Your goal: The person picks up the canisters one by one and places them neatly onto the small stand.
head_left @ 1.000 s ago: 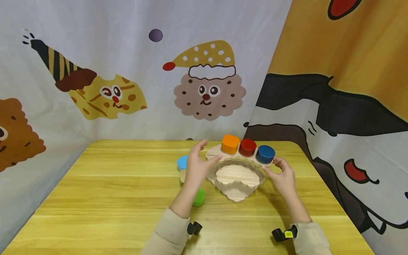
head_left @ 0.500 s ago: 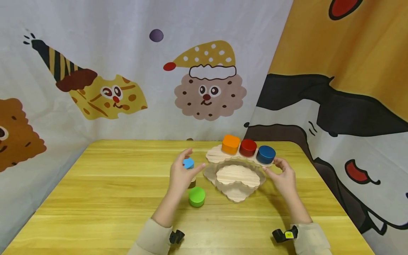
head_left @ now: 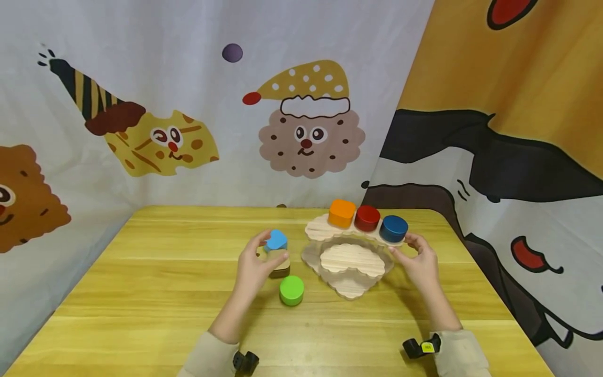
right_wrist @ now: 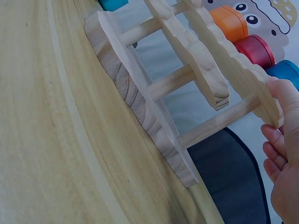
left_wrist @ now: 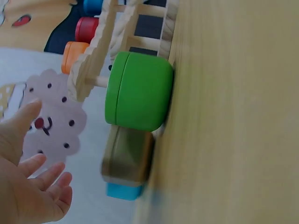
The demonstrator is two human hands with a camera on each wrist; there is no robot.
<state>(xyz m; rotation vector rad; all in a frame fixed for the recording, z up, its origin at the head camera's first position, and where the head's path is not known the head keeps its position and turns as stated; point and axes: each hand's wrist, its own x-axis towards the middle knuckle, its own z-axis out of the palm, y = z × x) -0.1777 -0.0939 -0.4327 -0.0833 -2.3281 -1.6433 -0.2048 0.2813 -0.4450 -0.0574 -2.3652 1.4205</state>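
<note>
Over the last second the left hand (head_left: pixel 252 268) has drawn back leftward from the stand (head_left: pixel 352 260) to beside the loose blocks, while the right hand and the stand have kept their places. Its thumb and fingers are spread well apart and grip nothing. From overhead its index finger reaches beside the light blue block (head_left: pixel 278 240) and its thumb crosses the edge of the brown block (head_left: pixel 281 270), but the left wrist view shows a gap between hand and blocks. Light blue sits just behind brown on the table (head_left: pixel 141 293), with the green block (head_left: pixel 292 291) nearer me, a little to the right.

Next comes the stand, upright on the table, its wooden tiers joined by round pegs. Along its top tier, in a row, sit the orange block (head_left: pixel 341 214), the red block (head_left: pixel 367 218) and the dark blue block (head_left: pixel 394 229). At the far right, the right hand (head_left: pixel 421 261) pinches that tier's end between thumb and fingers, just beside dark blue.
</note>
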